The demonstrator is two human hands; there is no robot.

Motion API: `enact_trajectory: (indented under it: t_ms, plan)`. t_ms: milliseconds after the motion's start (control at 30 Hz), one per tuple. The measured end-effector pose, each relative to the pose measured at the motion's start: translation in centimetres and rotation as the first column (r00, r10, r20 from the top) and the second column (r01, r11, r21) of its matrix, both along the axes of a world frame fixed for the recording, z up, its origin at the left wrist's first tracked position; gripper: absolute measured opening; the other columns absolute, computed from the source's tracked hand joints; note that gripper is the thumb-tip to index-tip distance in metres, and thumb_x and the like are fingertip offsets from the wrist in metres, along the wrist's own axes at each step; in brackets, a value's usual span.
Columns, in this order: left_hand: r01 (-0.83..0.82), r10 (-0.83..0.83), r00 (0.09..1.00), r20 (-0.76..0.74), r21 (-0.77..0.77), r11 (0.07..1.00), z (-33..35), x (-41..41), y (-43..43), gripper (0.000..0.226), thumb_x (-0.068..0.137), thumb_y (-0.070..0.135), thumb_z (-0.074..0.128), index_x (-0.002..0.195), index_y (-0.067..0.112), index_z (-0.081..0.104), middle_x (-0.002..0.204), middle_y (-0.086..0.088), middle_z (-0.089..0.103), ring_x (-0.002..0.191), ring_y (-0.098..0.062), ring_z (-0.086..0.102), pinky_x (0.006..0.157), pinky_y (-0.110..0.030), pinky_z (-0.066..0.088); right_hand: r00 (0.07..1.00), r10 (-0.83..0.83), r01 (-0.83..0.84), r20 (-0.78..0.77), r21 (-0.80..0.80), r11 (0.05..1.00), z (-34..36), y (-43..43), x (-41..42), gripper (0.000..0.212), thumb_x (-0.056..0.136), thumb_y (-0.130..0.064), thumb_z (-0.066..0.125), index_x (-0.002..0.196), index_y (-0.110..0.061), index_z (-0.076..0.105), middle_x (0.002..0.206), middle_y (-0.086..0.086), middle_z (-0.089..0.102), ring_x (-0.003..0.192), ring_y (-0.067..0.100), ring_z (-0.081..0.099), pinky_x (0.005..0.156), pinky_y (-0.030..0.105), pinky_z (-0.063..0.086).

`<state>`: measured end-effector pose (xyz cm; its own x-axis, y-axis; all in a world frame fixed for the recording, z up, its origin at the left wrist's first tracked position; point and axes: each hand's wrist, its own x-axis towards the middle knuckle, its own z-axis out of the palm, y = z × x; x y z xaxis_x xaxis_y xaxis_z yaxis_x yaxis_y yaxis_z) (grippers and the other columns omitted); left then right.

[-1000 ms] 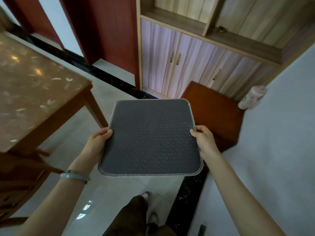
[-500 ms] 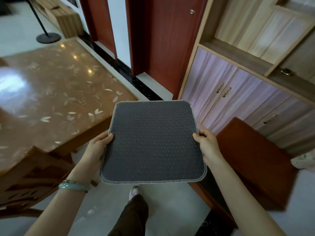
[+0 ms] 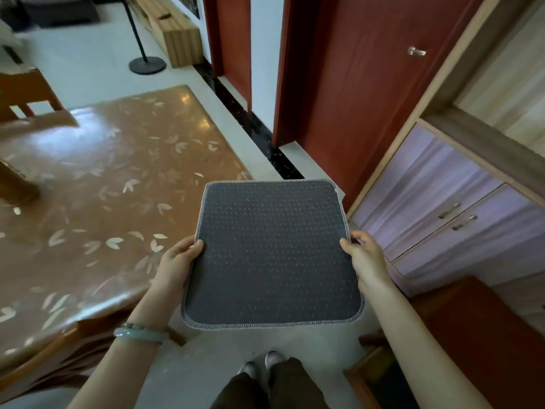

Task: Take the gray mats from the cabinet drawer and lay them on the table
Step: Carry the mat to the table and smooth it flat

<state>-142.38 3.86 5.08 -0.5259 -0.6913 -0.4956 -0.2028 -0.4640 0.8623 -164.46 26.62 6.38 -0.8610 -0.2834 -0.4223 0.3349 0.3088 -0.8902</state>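
A dark gray mat [image 3: 272, 252] with a stitched pale edge is held flat in front of me, above the floor. My left hand [image 3: 177, 261] grips its left edge and my right hand [image 3: 364, 261] grips its right edge. The brown glossy table [image 3: 103, 202] with a leaf pattern lies to the left, its near right corner just beside the mat. The cabinet [image 3: 442, 208] with pale purple doors stands to the right. No drawer shows open.
A red-brown stool [image 3: 477, 335] stands at the lower right by the cabinet. A wooden chair [image 3: 26, 95] sits at the table's far left. Red door panels [image 3: 339, 93] rise behind the mat. A black floor stand [image 3: 147, 64] is farther back.
The view has swung left from the cabinet toward the table. The mat stays gripped by both hands and now hangs beside the table's corner.
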Motion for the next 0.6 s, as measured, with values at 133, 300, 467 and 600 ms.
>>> enact_trajectory:
  t_ms: [133,300,467,600]
  plan:
    - [-0.114,0.114,0.993,0.008,-0.002,0.994,-0.4,0.6,-1.4,0.024,0.095,0.017,0.055,0.113,0.006,0.066,0.099,-0.018,0.069,0.089,-0.032,0.064,0.083,-0.043,0.052,0.99,0.14,-0.14,-0.013,0.02,0.99,-0.2,-3.9,-2.1,0.019,0.091,-0.011,0.056,0.109,-0.012,0.06,0.105,0.01,0.068,0.095,0.027,0.065,0.077,0.037,0.052]
    - [-0.329,0.329,0.944,0.003,0.03,0.944,-0.9,2.8,-2.7,0.021,0.095,0.015,0.055,0.111,0.008,0.066,0.096,-0.016,0.069,0.08,-0.027,0.064,0.07,-0.033,0.056,0.938,0.347,-0.347,-0.026,0.014,0.938,-0.1,-10.1,-3.4,0.014,0.091,-0.01,0.056,0.104,-0.014,0.061,0.101,0.008,0.068,0.095,0.026,0.065,0.089,0.046,0.053]
    - [-0.459,0.459,0.889,0.005,0.011,0.888,-0.8,7.7,-4.5,0.022,0.096,0.014,0.052,0.111,0.006,0.065,0.09,-0.012,0.071,0.072,-0.022,0.067,0.064,-0.028,0.056,0.88,0.476,-0.476,-0.004,-0.01,0.88,-0.3,-16.2,-0.6,0.011,0.09,-0.008,0.058,0.089,-0.019,0.059,0.101,0.011,0.068,0.097,0.031,0.064,0.093,0.049,0.05]
    - [-0.543,0.543,0.84,-0.012,-0.007,0.84,-0.5,12.7,-6.7,0.023,0.095,0.014,0.053,0.113,0.005,0.065,0.092,-0.014,0.071,0.076,-0.024,0.066,0.072,-0.032,0.056,0.839,0.543,-0.543,-0.003,-0.043,0.839,-0.3,-21.2,3.6,0.015,0.089,-0.008,0.059,0.104,-0.008,0.06,0.106,0.012,0.067,0.098,0.032,0.064,0.096,0.053,0.048]
